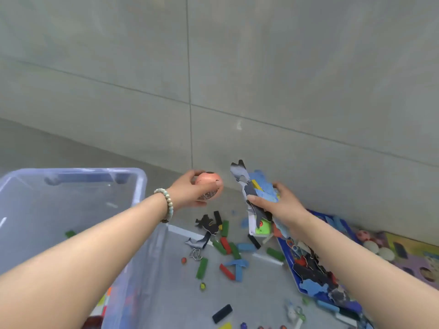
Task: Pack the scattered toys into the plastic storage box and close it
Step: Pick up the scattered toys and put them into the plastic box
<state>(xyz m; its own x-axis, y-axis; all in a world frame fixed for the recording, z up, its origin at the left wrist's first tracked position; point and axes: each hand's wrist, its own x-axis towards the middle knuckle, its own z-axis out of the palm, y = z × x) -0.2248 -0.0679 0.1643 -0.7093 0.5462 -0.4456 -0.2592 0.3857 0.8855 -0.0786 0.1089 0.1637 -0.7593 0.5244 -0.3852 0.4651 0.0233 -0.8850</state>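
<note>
**Both hands loaded, box barely filled**

The plastic storage box [140, 186] stands open on the floor at the left, its near corner rim just beside the left forearm. Only a few small pieces show inside it, among them a green block [70, 233], and no lid is in view. So packing looks to be at an early stage, with closing still ahead.

The left hand [187, 192] is raised just right of the box rim, its fingers curled round a pinkish ball [209, 184]. The right hand [281, 208] pinches a sheaf of flat puzzle pieces [260, 189].

Below the hands, coloured blocks [202, 268] and cut-out figures lie strewn over the grey floor [166, 300]. Further right, a blue tray [288, 264] is heaped with more pieces, and small balls sit on a foam mat [413, 248].

The box mouth is wide and unobstructed. The wall [285, 91] closes off the far side, near the tray.
</note>
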